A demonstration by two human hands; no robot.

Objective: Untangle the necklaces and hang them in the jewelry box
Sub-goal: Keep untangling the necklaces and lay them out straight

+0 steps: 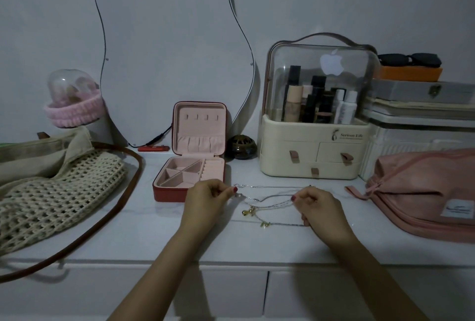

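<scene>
Thin silver necklaces [267,198] with small gold pendants [249,211] lie tangled on the white dresser top between my hands. My left hand [205,201] pinches a chain end at its fingertips. My right hand [317,205] pinches the chains on the other side. The red jewelry box [164,193] stands open just behind my left hand, its pink lid upright with several empty hooks [201,117] and a gathered pocket below them.
A woven bag [59,192] with a brown strap lies at the left. A cream cosmetics organizer [313,151] stands behind my right hand, a pink pouch [424,192] at the right. A dark round pot [241,147] and a mirror [167,51] are at the back.
</scene>
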